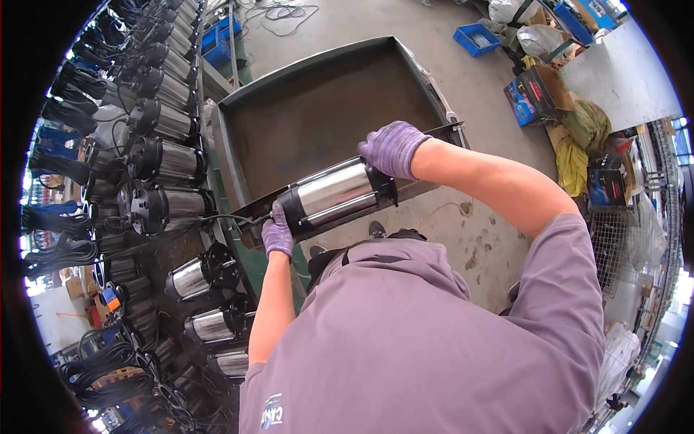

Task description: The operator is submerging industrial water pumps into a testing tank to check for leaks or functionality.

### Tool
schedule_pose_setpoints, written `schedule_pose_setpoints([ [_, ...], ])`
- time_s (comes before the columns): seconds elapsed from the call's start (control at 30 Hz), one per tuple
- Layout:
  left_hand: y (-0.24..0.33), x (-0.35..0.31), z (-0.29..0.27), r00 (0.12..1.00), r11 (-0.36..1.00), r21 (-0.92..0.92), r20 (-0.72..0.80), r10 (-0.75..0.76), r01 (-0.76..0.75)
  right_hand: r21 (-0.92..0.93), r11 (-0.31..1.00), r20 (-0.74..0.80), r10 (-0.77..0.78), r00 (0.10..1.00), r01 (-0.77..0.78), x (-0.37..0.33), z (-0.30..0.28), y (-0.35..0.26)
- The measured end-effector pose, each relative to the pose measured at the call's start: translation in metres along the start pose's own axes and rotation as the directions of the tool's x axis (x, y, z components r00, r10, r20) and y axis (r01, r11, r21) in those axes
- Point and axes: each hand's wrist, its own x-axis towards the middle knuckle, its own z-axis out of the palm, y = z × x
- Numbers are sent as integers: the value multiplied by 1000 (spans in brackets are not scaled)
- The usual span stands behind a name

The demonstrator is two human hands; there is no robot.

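Workshop floor, grey concrete, surrounding one large metal tub, the reference item for all places below.

Item: metal cylinder, shiny, black at both ends; lying slantwise over the near edge of the tub.

Left hand, purple knit glove: closed around the cylinder's left black end, thumb uppermost. Right hand, matching glove: fingers curled over the right black end, holding it.

Containers: the tub, open-topped, dark brown inside; whether liquid or bare bottom, cannot be told. Blue crate, beyond the tub to the right; pale contents, too small to identify. Cardboard box, right of the tub, top open, blue and red printed side. Second printed box, farther right of the tub and nearer the wearer. Wire basket, right of the tub, nearer still.

Other stock: row of similar cylinders with coiled black cables, left of the tub; smaller cylinders, near side of the tub, to its left.

Markings: white print on the wearer's mauve shirt, near side of the tub; coloured lettering on both boxes.
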Motion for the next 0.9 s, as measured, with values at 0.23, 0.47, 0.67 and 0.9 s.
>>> schedule_pose_setpoints([
  [0.23, 3, -3, -1, 1000, 1000, -25, 15, 5, -4, -32, 976, -16, -214, 977, 213, -3, -2, 0],
  [0.47, 2, -3, 1, 999, 998, -45, -21, 32, -33, 10, 978, 7, -209, 978, 209, -1, -2, 9],
  [0.67, 9, -11, -3, 999, 998, -63, -30, 29, -31, -35, 994, 129, -99, 987, 105, 3, -10, 5],
  [0.9, 8, -8, -2, 999, 998, -48, -30, 30, -31, 28, 997, 117, -69, 991, 66, 1, -19, 1],
])
